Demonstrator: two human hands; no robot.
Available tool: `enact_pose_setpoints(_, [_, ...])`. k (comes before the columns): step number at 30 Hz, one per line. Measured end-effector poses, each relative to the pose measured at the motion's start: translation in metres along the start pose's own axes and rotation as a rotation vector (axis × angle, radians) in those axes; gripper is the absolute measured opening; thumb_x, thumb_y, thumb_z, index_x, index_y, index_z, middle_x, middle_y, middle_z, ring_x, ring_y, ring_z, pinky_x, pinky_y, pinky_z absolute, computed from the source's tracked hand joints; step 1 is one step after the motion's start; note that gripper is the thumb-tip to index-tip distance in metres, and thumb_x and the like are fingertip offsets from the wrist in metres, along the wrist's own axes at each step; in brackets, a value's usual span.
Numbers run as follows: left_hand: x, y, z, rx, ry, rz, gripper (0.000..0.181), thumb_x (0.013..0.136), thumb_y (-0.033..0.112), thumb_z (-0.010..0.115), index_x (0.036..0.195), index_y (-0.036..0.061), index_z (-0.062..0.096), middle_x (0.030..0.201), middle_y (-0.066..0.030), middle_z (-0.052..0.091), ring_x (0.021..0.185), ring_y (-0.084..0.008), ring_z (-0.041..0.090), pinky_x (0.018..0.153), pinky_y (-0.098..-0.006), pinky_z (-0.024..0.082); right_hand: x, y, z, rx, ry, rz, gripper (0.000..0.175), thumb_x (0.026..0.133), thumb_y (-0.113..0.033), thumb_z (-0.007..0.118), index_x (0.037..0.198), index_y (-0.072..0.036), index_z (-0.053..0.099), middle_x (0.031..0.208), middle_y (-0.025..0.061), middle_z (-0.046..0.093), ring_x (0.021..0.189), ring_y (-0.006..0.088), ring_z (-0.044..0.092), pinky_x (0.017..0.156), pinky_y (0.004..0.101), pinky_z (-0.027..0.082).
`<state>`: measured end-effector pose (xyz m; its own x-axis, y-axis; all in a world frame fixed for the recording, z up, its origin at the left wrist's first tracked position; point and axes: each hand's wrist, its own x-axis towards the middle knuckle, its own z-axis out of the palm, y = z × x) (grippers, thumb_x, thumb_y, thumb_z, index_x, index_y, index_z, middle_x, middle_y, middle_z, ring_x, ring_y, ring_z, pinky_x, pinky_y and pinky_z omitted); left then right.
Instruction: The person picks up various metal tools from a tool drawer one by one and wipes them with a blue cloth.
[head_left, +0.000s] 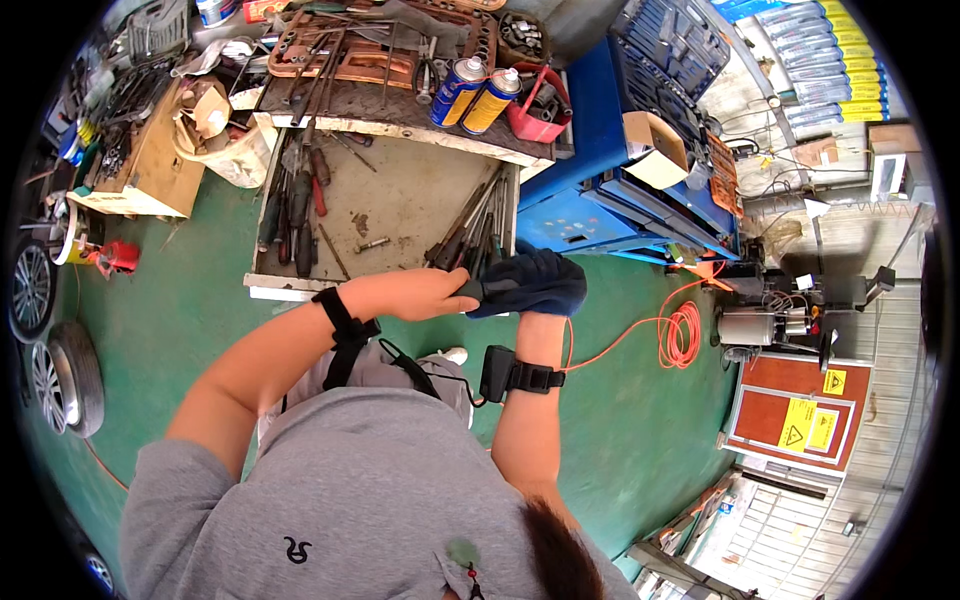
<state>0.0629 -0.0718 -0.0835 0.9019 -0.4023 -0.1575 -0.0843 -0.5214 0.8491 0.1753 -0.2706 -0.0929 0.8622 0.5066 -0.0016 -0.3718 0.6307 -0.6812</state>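
My left hand pinches the end of a dark tool handle, perhaps that of a screwdriver. A dark blue cloth hides my right hand and is bunched around the other end of the tool. Just beyond both hands is a pulled-out drawer. Screwdrivers with dark and red handles lie along its left side. More long-handled tools are heaped at its right side, close to the cloth. A small bolt-like metal piece rests on the drawer bottom.
Two spray cans and a red basket of sockets stand on the bench top above the drawer. A blue tool cabinet stands to the right. An orange hose lies coiled on the green floor. Wheels stand at left.
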Motion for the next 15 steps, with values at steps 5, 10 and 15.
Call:
enact_pose_setpoints(5, [-0.004,0.012,0.004,-1.184,-0.401,-0.092,0.036,0.102,0.04,0.041,0.093,0.0059,0.043,0.075,0.0018,0.042,0.059,-0.0071,0.033,0.053,-0.0221,0.031,0.001,-0.025,0.02,-0.041,0.39,-0.058,0.036,0.09,-0.028,0.042,0.094,0.003,0.059,0.098,0.0221,0.066,0.084,0.0322,0.063,0.077,0.0427,0.054])
enact_pose_setpoints(10, [0.0,0.022,0.011,0.015,0.082,0.053,0.037,0.095,0.038,0.052,0.094,0.0012,0.046,0.066,-0.0121,0.056,0.055,-0.0272,0.054,0.052,-0.0384,0.043,0.011,-0.034,0.007,-0.103,0.25,0.084,0.02,0.086,-0.02,0.047,0.088,-0.005,0.06,0.095,0.0165,0.067,0.084,0.0299,0.064,0.072,0.0403,0.054])
enact_pose_setpoints(15, [-0.005,0.022,0.016,0.294,0.12,0.005,0.037,0.091,0.032,0.056,0.099,-0.0031,0.047,0.072,-0.0267,0.06,0.069,-0.0431,0.061,0.059,-0.049,0.048,0.016,-0.018,0.001,-0.386,0.303,-0.067,0.017,0.084,-0.019,0.048,0.086,-0.007,0.06,0.095,0.0148,0.067,0.084,0.0295,0.064,0.071,0.04,0.054])
